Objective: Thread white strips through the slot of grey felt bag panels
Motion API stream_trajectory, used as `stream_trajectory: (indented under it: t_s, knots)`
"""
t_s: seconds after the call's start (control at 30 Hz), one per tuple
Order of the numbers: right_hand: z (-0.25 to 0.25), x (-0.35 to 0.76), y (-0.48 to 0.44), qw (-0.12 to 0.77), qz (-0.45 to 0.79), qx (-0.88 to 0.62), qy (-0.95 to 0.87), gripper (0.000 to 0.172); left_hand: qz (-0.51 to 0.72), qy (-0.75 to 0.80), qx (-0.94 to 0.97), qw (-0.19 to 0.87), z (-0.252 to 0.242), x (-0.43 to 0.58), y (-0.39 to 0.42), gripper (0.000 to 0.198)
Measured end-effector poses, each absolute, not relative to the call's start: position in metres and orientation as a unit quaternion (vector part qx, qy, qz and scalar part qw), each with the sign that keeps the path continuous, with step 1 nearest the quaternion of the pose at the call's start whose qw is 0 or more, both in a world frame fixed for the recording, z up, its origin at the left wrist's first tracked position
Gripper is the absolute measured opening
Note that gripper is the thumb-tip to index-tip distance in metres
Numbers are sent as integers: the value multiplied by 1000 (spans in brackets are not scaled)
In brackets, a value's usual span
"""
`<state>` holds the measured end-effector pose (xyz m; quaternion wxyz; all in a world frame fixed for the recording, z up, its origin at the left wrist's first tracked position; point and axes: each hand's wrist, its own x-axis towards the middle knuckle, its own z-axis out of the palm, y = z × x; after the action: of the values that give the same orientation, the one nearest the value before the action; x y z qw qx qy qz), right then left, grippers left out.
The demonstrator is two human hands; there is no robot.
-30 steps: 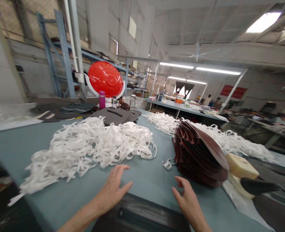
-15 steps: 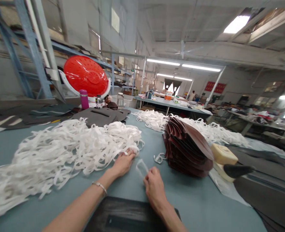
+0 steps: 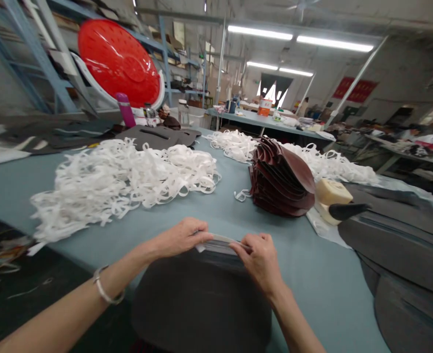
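My left hand [image 3: 181, 238] and my right hand [image 3: 258, 260] pinch opposite ends of a flat white strap [image 3: 218, 243], holding it stretched between them. The strap lies just above the upper edge of a dark grey padded panel [image 3: 202, 314], and part of it may be hidden behind my fingers. Beyond my left hand lies a loose heap of white straps [image 3: 117, 181] on the blue-grey table [image 3: 312, 279]. A stack of maroon curved pieces [image 3: 278, 179] stands beyond my right hand.
Further white straps [image 3: 231, 146] trail behind the stack. A cream foam block [image 3: 332, 192] and a black pointed piece [image 3: 348, 211] sit to the right, by dark grey panels [image 3: 396, 245]. A dark slotted panel [image 3: 157, 137], a magenta bottle [image 3: 126, 110] and a red disc [image 3: 117, 59] stand at the back.
My hands have moved from the edge of the white heap to the near table edge and now stretch one strap between them. The view has tilted downward, so everything sits higher in the picture.
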<state>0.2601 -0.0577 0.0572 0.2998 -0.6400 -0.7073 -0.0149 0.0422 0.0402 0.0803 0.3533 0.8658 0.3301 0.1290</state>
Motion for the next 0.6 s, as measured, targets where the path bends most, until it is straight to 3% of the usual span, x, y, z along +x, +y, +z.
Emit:
stream_trajectory:
  t_s: [0.23, 0.37, 0.47, 0.6]
  knots:
    - [26, 261, -131, 259, 230, -622, -702, 29, 52, 392, 743, 540, 58, -24, -6, 38]
    - [18, 262, -163, 231, 337, -645, -646, 34, 46, 407, 690, 597, 54, -32, -29, 36]
    - [19, 272, -164, 231, 355, -711, -561, 40, 49, 448, 681, 577, 51, -30, -29, 35]
    - [20, 287, -147, 261, 319, -755, -509, 40, 108, 493, 731, 461, 47, -23, -18, 31]
